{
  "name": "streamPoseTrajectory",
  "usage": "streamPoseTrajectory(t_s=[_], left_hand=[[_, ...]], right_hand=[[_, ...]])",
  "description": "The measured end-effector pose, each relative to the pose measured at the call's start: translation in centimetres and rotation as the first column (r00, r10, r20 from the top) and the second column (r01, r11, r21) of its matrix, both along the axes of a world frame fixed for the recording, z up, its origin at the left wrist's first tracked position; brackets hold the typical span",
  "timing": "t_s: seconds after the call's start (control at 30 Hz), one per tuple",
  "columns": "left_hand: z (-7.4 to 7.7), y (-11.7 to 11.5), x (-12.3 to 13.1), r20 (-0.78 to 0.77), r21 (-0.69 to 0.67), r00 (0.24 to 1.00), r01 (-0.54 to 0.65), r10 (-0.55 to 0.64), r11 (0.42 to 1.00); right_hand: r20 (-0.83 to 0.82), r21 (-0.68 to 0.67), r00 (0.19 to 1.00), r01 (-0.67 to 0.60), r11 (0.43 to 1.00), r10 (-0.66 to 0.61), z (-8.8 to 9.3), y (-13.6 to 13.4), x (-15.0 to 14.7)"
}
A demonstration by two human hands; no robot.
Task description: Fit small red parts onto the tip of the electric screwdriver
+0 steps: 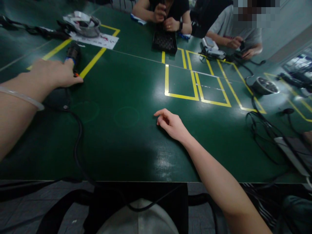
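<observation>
At the left, my left hand [55, 73] is wrapped over a dark corded tool [73, 52] with blue and orange parts; its exact kind is not clear. Some of the fingers are hidden behind the hand, and the thumb points to the right. A black cord [79, 130] runs from under this hand toward the front edge of the table. My right hand [170, 123] rests near the middle of the green table [136, 143], loosely curled with the index finger stretched out, and it holds nothing.
Beyond my left hand lie a round clear container [90, 27] and a white paper sheet [107, 40]. A black tray [165, 42] stands in front of one person across the table; another sits farther right. Cables, a round metal item [265, 85] and a power strip [291, 156] lie at right.
</observation>
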State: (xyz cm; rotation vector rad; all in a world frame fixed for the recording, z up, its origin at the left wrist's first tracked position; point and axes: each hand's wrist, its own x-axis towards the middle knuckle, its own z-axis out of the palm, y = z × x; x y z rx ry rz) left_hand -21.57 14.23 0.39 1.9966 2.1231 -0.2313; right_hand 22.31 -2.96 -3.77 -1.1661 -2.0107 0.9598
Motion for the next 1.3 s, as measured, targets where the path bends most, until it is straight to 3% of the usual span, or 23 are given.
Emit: streamPoseTrajectory(t_s=[0.13, 0.27, 0.47, 0.6, 0.77, 0.9, 1.1, 1.3], left_hand=[[0.8, -0.3, 0.7, -0.127, -0.016, 0.990, -0.057, 0.054, 0.998], [0.8, -0.3, 0.9, -0.102, -0.022, 0.995, -0.020, 0.018, 1.000], [-0.3, -0.3, 1.7, 0.024, 0.078, 0.972, -0.237, 0.236, 0.968], [-0.8, -0.6, 1.1, 0.108, 0.117, 0.973, -0.217, 0.205, 0.969], [-0.9, -1.8, 1.4, -0.004, 0.159, 0.993, -0.114, 0.116, 0.981], [-0.3, -4.7, 4.5, -0.115, 0.183, 0.992, -0.028, 0.050, 0.983], [1.0, -11.0, 11.6, -0.199, 0.233, 0.977, 0.124, -0.078, 0.965], [0.1, -15.6, 17.6, -0.210, 0.334, 0.959, 0.254, -0.191, 0.908]], right_hand=[[-0.008, 0.000, 1.000, -0.002, 1.000, 0.002, 0.0, 0.0, 0.0], [-0.011, 0.010, 1.000, -0.003, 1.000, 0.003, -0.3, 0.0, 0.1], [0.002, 0.023, 1.000, 0.005, 1.000, -0.005, -0.3, 0.0, 0.0], [0.034, 0.033, 0.999, 0.001, 0.999, -0.002, -0.2, 0.0, 0.0], [0.036, 0.032, 0.999, 0.005, 0.999, -0.007, -0.1, -0.1, -0.1], [0.034, 0.036, 0.999, 0.001, 0.999, -0.002, -0.2, -0.1, -0.1], [0.046, 0.029, 0.999, 0.008, 1.000, -0.009, -0.3, -0.1, -0.1], [0.029, 0.026, 1.000, 0.009, 1.000, -0.009, -0.1, -0.1, -0.1]])
